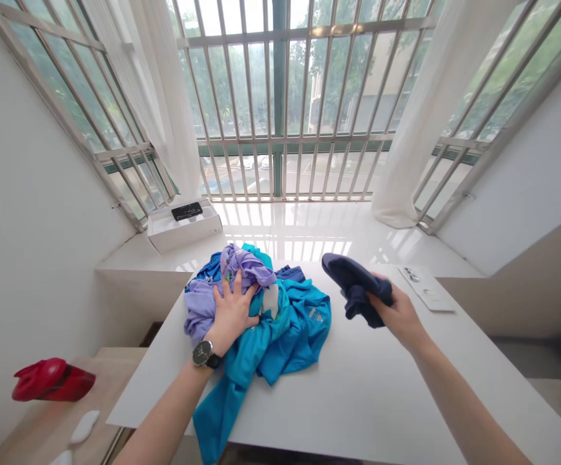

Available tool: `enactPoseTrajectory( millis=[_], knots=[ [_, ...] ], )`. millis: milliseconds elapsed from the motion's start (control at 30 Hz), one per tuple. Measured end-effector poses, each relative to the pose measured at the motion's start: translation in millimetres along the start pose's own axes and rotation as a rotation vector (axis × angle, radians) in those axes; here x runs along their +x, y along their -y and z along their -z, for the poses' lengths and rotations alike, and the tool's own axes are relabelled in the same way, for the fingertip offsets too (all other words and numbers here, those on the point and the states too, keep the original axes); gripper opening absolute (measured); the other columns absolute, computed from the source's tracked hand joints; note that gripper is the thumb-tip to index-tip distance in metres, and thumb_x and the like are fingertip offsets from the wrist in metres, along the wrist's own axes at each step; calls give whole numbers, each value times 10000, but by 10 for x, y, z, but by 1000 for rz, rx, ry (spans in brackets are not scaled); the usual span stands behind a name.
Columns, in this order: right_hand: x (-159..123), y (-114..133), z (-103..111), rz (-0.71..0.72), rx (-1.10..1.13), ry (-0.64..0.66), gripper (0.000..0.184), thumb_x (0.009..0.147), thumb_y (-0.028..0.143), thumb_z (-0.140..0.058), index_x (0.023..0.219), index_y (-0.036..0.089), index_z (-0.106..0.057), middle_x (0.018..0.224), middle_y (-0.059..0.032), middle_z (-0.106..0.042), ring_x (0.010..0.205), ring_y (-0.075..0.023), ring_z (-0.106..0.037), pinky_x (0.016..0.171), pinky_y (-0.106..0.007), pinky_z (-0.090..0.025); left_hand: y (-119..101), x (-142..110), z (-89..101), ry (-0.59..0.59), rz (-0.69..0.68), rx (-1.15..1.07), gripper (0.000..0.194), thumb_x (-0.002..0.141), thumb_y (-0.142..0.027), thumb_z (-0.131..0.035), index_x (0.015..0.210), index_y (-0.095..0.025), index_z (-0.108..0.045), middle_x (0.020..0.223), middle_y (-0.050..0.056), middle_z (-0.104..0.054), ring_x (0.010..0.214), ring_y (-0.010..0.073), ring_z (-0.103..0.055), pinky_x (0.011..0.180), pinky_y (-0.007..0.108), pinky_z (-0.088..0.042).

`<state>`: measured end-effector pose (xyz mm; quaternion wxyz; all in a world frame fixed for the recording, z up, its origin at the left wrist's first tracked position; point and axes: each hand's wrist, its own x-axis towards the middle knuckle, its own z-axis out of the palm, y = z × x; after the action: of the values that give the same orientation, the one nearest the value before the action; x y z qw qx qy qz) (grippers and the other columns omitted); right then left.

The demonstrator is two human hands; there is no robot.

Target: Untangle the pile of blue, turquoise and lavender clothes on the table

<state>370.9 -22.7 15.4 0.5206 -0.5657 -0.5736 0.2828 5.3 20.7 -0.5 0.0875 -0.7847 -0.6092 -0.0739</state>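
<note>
My left hand (233,310), fingers spread, presses on a heap of crumpled clothes on the white table (357,400). Under and around it lie a lilac garment (200,310), a teal garment (294,329) whose end hangs over the table's front edge, and some blue cloth (207,266) behind. A bit of navy cloth (290,274) shows at the back of the heap. To the right, above the table, my right hand (399,313) is closed around a bunched dark navy garment (357,284). Its exact kind I cannot make out.
An open white box (183,232) with a black item (186,211) on top stands on the sill at the left. At the table's right lies a flat white box (425,289). A red object (52,381) sits lower left. White curtains (408,161) and a barred window rise behind.
</note>
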Motion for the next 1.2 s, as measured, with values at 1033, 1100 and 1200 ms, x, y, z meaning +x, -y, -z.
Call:
enactPoseTrajectory(
  millis=[1033, 1100, 1200],
  knots=[
    [-765, -181, -226, -93, -305, 234, 189, 847, 342, -563, 942, 234, -685, 975, -54, -719, 905, -222, -643, 875, -387, -507, -136, 139, 197, -447, -102, -244, 670, 899, -473, -597, 1454, -160, -390, 1550, 239, -263, 1441, 429, -242, 1107, 618, -281],
    [-735, -248, -258, -83, -315, 226, 321, 822, 320, -583, 1119, 238, -670, 1043, -57, -709, 883, -214, -639, 853, -384, -520, -304, 75, 259, -473, -102, -259, 627, 895, -437, -615, 1426, -161, -429, 1547, 232, -277, 1464, 436, -178, 1130, 647, -215],
    [-650, -286, -333, -63, -335, 299, 361, 803, 287, -585, 1146, 270, -695, 1079, -49, -707, 868, -217, -650, 822, -386, -529, -654, -74, 291, -370, -266, -403, 618, 885, -397, -641, 1425, -175, -436, 1474, 195, -425, 1450, 390, -259, 1156, 595, -241]
  ],
)
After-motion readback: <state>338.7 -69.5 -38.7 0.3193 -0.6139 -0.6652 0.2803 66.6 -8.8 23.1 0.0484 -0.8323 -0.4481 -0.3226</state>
